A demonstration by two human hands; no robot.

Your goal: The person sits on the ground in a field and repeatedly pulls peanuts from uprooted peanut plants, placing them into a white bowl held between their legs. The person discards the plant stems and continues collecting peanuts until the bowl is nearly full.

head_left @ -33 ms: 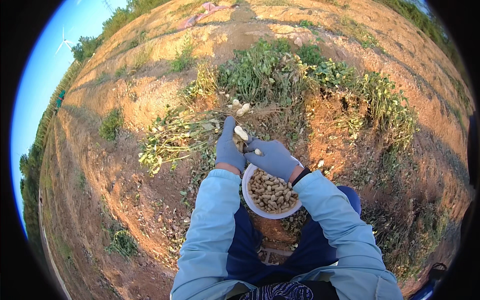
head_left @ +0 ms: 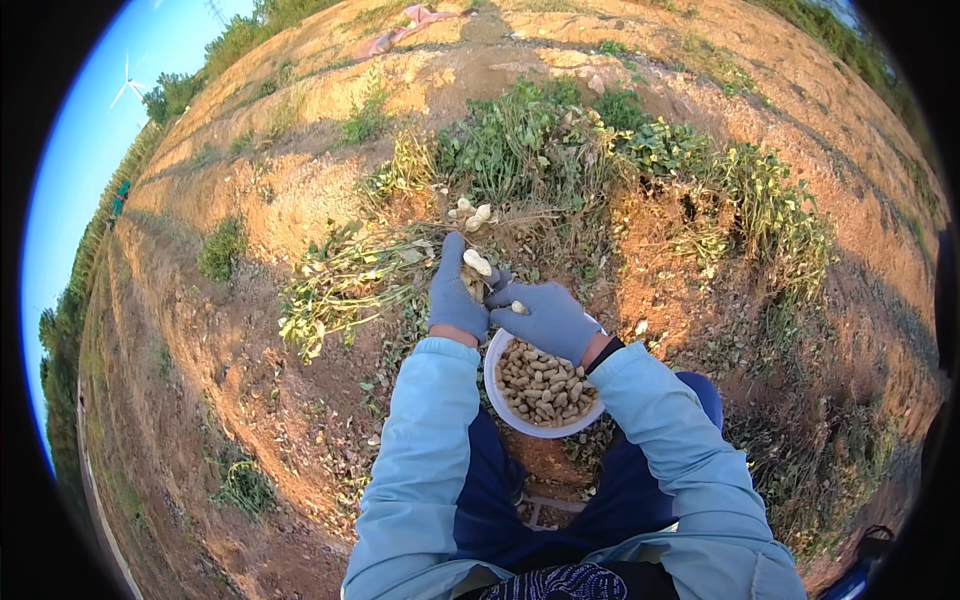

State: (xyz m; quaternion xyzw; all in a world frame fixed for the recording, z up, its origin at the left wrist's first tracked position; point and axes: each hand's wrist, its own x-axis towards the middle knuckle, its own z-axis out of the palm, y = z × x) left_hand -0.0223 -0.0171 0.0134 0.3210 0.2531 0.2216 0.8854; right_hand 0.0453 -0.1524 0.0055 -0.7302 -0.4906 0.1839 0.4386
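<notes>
My gloved left hand (head_left: 456, 292) grips an uprooted peanut plant (head_left: 350, 285), whose leafy stems stretch out to the left and whose roots carry pale pods (head_left: 472, 216) above my fingers. A light pod (head_left: 477, 262) lies against my left thumb. My gloved right hand (head_left: 545, 322) is closed beside it, touching the plant's pods, with another small pod (head_left: 519, 308) at its fingers; its fingertips are partly hidden. Just below both hands, between my knees, a white round bucket (head_left: 492, 376) holds several loose peanuts (head_left: 545, 390), its back partly covered by my right hand.
Piled peanut plants (head_left: 520, 150) lie in front of me and to the right on reddish dry soil (head_left: 220, 360). A pink cloth (head_left: 390, 38) lies farther up the field. Bushes (head_left: 170, 95), a wind turbine (head_left: 128, 82) and a small green shape (head_left: 120, 198) stand in the distance at left.
My hands and the pods between them have shifted very slightly up and to the left. Otherwise the scene looks the same.
</notes>
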